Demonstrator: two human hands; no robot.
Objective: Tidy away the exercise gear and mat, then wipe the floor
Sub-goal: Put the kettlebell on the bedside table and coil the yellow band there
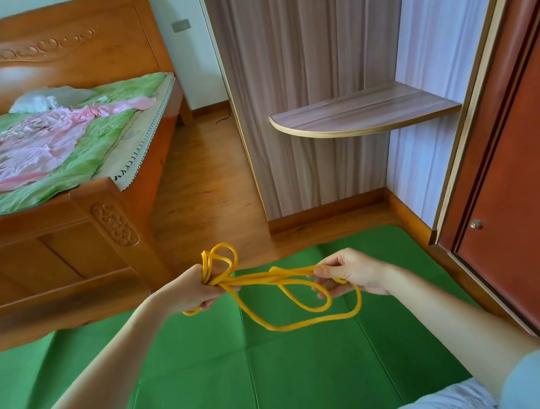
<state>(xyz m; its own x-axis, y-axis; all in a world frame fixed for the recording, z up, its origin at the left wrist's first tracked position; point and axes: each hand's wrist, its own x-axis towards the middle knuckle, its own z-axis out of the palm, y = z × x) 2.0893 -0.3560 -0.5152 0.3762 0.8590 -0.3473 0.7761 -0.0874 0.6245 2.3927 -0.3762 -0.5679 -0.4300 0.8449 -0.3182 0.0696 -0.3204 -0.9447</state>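
Left hand (pixel 200 289): forearm bare, stretched forward from lower left; fingers curled tight around gathered loops of the yellow band (pixel 284 300), back of the hand up. Right hand (pixel 350 274): arm extended from lower right, pale blue sleeve at the shoulder; thumb and fingertips pinching the band's strands, remaining fingers loosely bent.

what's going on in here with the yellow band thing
A person is gathering up a yellow resistance band above a green exercise mat. The left hand grips a bunch of its loops, while the right hand pinches the other end, with slack loops hanging between them. The mat lies spread flat on the wooden floor beside the bed, so it has not been put away yet.
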